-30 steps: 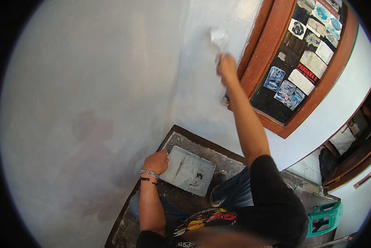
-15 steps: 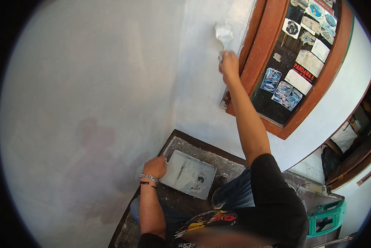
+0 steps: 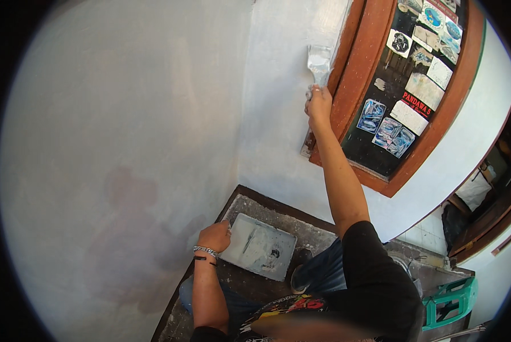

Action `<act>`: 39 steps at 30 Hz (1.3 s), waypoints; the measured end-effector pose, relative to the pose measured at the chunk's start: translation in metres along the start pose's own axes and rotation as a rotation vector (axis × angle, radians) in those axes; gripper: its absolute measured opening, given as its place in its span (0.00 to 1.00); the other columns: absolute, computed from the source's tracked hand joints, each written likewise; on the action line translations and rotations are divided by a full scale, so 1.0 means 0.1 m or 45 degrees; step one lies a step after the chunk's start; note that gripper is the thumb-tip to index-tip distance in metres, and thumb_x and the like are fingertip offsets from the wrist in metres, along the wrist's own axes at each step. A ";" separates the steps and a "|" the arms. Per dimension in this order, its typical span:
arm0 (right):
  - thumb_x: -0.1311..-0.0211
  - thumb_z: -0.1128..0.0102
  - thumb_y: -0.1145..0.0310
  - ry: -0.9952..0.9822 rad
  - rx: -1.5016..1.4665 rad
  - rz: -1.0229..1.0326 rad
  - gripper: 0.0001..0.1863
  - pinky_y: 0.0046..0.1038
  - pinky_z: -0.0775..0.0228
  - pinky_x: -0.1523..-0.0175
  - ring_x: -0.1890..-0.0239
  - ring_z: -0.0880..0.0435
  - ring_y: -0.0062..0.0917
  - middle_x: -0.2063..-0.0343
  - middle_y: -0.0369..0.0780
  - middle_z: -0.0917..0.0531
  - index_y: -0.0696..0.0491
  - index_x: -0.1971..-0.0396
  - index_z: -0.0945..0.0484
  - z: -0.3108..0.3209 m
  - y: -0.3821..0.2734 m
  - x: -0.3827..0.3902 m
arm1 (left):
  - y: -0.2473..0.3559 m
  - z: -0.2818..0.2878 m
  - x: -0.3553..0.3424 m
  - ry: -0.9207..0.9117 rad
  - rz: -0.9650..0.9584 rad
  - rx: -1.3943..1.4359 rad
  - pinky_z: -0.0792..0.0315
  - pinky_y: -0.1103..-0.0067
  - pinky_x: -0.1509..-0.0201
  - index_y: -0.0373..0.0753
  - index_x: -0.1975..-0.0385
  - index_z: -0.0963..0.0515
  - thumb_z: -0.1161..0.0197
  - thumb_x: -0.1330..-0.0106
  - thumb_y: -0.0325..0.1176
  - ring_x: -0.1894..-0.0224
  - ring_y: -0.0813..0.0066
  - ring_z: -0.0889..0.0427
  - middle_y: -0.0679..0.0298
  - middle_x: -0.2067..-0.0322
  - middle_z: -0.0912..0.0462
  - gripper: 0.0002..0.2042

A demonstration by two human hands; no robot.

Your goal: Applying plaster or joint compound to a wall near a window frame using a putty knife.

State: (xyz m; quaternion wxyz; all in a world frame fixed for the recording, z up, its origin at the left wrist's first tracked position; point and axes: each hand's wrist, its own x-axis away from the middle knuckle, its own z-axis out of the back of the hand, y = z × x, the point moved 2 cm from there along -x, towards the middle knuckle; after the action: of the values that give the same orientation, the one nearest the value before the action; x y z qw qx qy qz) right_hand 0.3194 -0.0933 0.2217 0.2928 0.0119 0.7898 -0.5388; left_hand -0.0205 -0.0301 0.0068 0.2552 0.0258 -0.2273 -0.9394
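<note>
My right hand (image 3: 319, 106) is closed around the handle of a paintbrush (image 3: 319, 61). The brush is wide, its bristles are coated with pale paint, and it points up against the whitish wall (image 3: 278, 102), close beside the brown window frame (image 3: 346, 80). Lower down, my left hand (image 3: 214, 237) grips the left edge of a grey paint tray (image 3: 278, 242); its fingertips are partly hidden. Pale paint covers much of the tray's inside, with a dark bare patch toward the right.
A grey, patchy wall (image 3: 124, 114) fills the left side and meets the whitish wall in a corner. Stickers cover the dark window pane (image 3: 375, 91). My jeans and shoe (image 3: 301, 279) are beside the tray. A green plastic stool (image 3: 452, 305) stands at the lower right.
My right hand has brought the paintbrush down and slightly right, nearer the window frame. My left hand stays at the tray's edge. The view has shifted slightly.
</note>
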 end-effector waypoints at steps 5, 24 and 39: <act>0.34 0.55 0.64 -0.207 0.226 -0.166 0.10 0.17 0.55 0.88 0.91 0.42 0.11 0.84 0.31 0.32 0.53 0.72 0.31 -0.11 0.14 0.09 | 0.00 -0.01 -0.02 0.011 -0.006 0.010 0.30 0.60 0.60 0.36 0.66 0.28 0.46 0.42 0.33 0.62 0.51 0.22 0.51 0.69 0.20 0.09; 0.38 0.54 0.65 -0.244 0.212 0.326 0.12 0.22 0.46 0.86 0.88 0.36 0.17 0.85 0.36 0.30 0.58 0.77 0.31 -0.92 -1.23 -1.12 | -0.03 -0.13 -0.25 -0.016 0.015 0.045 0.29 0.61 0.58 0.38 0.64 0.25 0.47 0.42 0.35 0.61 0.53 0.21 0.53 0.67 0.19 0.10; 0.36 0.55 0.65 -0.247 0.399 0.274 0.11 0.17 0.52 0.84 0.88 0.42 0.12 0.84 0.31 0.31 0.57 0.71 0.27 -0.67 -1.44 -1.05 | -0.02 -0.19 -0.32 -0.008 -0.056 0.089 0.30 0.61 0.60 0.37 0.66 0.26 0.47 0.41 0.35 0.62 0.52 0.22 0.52 0.68 0.20 0.10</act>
State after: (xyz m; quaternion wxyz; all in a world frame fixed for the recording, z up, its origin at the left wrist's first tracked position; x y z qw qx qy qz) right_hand 0.3282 -0.0652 0.4095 0.4178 0.0897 0.6588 -0.6192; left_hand 0.0091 -0.0205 -0.0134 0.2327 0.0368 -0.2602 -0.9364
